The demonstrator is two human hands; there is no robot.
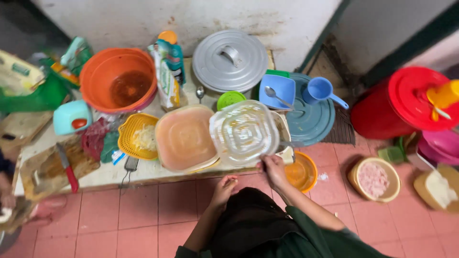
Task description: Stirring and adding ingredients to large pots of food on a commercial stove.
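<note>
— What was the right hand (273,171) doing?

— Its grip was closed on the near rim of a clear plastic lid (245,132), held tilted above the front edge of the table (110,174), partly over a cream square container (185,138) and a second tub to the right of it

— And the left hand (224,187)?

— It hung below the table's front edge with fingers loosely curled, holding nothing

— Which step did that look like?

— Judging by the pose, the lid was in mid-carry, neither seated on a container nor set down

— What would the next move have called for?

— Probably levelling the lid and lining up its corners with whichever square tub it fits; the free hand could steady that tub. A yellow strainer (137,136) sat just left of the cream container, an orange bowl (302,173) on the floor below the right corner
</note>
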